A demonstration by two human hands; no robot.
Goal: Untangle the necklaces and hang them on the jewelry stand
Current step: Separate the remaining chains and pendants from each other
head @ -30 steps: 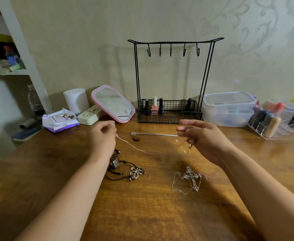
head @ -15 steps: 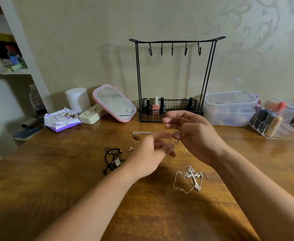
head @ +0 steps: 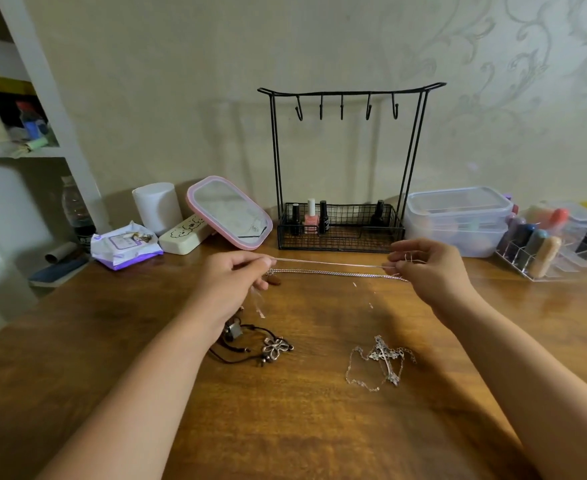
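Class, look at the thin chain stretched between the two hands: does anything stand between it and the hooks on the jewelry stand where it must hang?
Nothing visible does. The thin chain is held taut between the left hand and right hand, in front of the jewelry stand. Its hooks hang bare; the nail polish bottles sit low in its basket.

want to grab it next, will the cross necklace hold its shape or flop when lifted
Probably flops: the cross necklace has a thin chain lying in loose loops on the table. The pendant looks like its heaviest part, so it would likely swing. The overlapping loops might snag.
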